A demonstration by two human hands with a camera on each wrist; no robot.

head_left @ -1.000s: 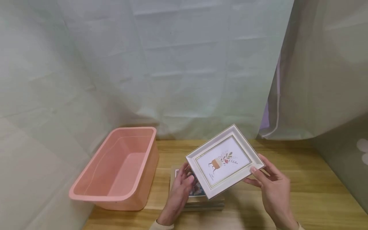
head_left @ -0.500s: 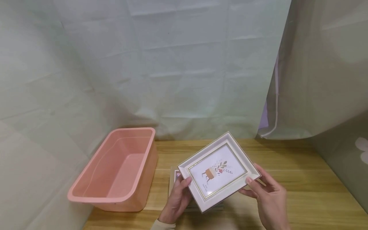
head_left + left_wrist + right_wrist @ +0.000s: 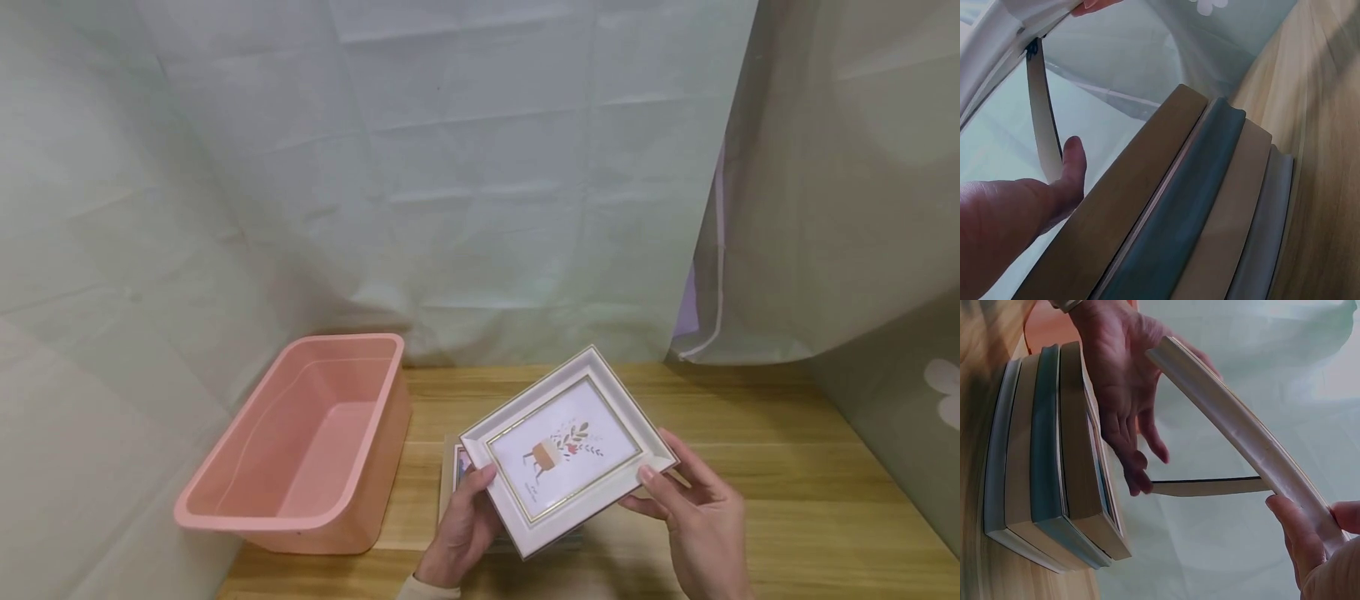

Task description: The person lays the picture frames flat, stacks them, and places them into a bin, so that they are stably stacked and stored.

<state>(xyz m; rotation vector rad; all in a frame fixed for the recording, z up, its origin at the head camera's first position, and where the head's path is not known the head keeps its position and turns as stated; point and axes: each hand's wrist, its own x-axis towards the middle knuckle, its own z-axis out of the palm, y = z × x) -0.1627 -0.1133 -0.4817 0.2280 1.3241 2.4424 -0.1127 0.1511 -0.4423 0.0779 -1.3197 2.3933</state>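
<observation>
A white picture frame [image 3: 517, 500] with a thin gold inner border and a plant drawing is held tilted in the head view. My right hand [image 3: 705, 525] pinches its right corner, thumb on the front. At the left edge, my left hand [image 3: 465, 525] holds it with the thumb over the rim and fingers behind. In the right wrist view the frame's back stand [image 3: 1210, 486] sticks out, and left fingertips touch its far end. Below lies a stack of several frames [image 3: 1166, 206] with tan, teal and grey edges, mostly hidden in the head view.
A pink plastic tub [image 3: 382, 433] stands to the left on the wooden table [image 3: 810, 483]. Pale cloth sheets [image 3: 480, 208] hang behind and at both sides, close to the table's back edge.
The picture frame has come down and a little left. My left hand has gone from beside its edge to holding it, thumb on the rim. My right hand keeps its pinch.
</observation>
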